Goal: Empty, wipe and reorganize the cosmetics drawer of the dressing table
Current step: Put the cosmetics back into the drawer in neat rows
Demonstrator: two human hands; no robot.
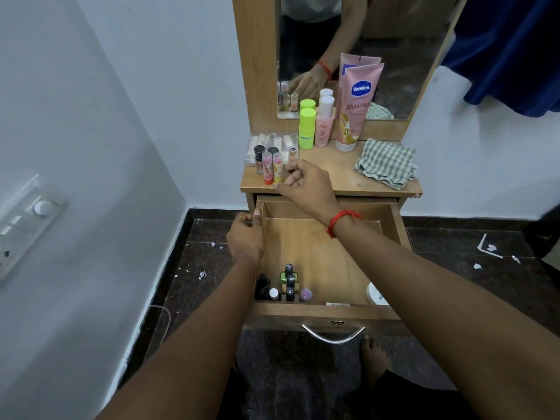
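Wooden drawer [318, 253] is gripped at its left wall by the left hand [245, 241]; right hand [306, 184] curls beside clear lip-balm tubes [277, 168], grip unclear. Open, it holds few small dark bottles [289, 281].

Pale walls [121, 86], dark speckled floor [200, 237].

Switch panel [27, 219] on left wall [106, 116] — blue cloth [509, 50] upper right, scraps [488, 247] on floor [439, 256]

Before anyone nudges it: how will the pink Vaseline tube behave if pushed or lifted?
The pink Vaseline tube stands tall on its narrow cap, so a side push would likely tip it. Its flattened top suggests soft plastic that probably gives when squeezed. The mirror close behind may stop a backward fall.
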